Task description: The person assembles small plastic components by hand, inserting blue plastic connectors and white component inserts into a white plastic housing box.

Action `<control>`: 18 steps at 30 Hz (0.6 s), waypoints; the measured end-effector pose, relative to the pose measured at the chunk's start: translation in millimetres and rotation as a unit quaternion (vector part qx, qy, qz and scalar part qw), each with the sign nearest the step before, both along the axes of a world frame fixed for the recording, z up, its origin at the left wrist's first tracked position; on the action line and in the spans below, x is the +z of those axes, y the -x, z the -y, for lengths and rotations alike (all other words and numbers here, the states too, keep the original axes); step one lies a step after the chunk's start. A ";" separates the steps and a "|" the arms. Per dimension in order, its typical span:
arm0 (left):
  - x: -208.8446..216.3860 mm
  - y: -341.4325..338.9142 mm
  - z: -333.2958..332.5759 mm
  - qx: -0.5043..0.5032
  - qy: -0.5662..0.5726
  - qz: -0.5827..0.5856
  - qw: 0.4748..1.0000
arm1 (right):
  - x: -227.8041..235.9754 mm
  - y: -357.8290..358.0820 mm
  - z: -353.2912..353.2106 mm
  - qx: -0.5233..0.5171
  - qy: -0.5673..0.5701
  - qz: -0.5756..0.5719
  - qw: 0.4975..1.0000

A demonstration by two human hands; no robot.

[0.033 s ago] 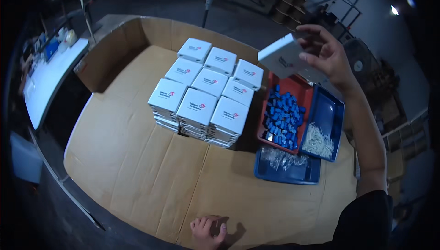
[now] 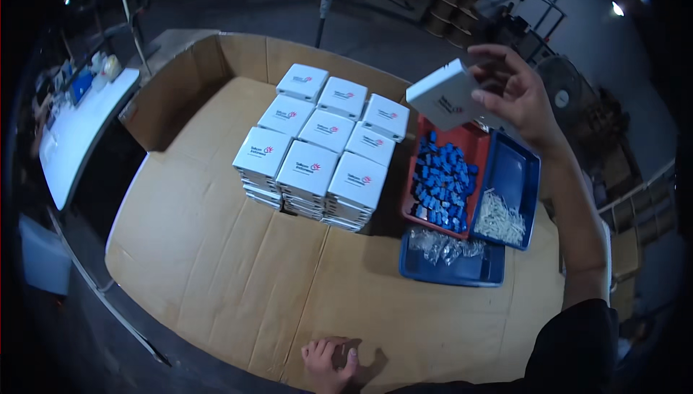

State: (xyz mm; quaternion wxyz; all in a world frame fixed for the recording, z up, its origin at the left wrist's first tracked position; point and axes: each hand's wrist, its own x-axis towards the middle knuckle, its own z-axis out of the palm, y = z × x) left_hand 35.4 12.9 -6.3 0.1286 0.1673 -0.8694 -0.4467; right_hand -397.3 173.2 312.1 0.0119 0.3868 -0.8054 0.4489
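My right hand is raised over the trays at the right, pinching a flat white square box with a dark and red print by its right edge. The box is tilted and clear of everything below it. At the bottom, my left hand rests on the cardboard-covered table, its fingers bent, thumb apart, nothing in it. Several stacks of similar white boxes stand in rows in the middle of the table, left of the held box.
Under the right hand lies a red tray of small blue pieces. Beside it a blue tray holds thin white pieces; a nearer blue tray holds clear plastic bags. A cardboard wall edges the table's far side.
The whole view has shifted slightly. Both hands and the held box look nearly the same, with the right hand still gripping it.
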 end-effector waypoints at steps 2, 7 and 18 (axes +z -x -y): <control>-11.0 11.3 -10.9 -0.012 -0.008 -0.005 1.000 | 18.5 -43.3 -34.1 -0.020 0.005 0.008 1.000; -3.2 14.8 -14.9 0.028 -0.019 -0.070 0.997 | 24.0 -111.9 -80.0 -0.059 0.007 -0.087 0.994; -5.4 1.9 -19.6 0.024 0.024 -0.051 0.998 | -35.5 -241.4 -109.9 -0.119 0.530 0.148 0.826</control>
